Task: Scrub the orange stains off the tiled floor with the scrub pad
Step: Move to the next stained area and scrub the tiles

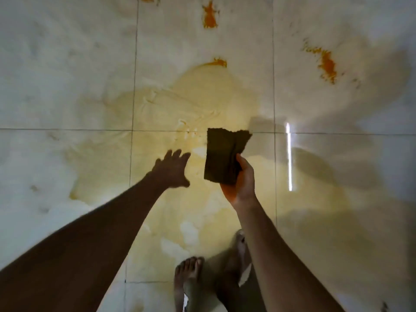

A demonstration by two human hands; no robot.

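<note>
The right hand (242, 179) grips a dark green scrub pad (225, 155) by its lower end and holds it up over the tiled floor (67, 75). The left hand (172, 171) is spread flat with nothing in it, just beside the pad. Bright orange stains (327, 64) sit farther off. A pale yellow smear (180, 104) lies under the hands. Two bare feet (189, 273) stand below.

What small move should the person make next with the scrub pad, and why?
Probably bring the scrub pad forward and down onto the nearest orange stain. The right hand grips the pad in the air, off the floor, and thick orange marks remain ahead of the smeared yellow patch. The left hand is spread open.
</note>
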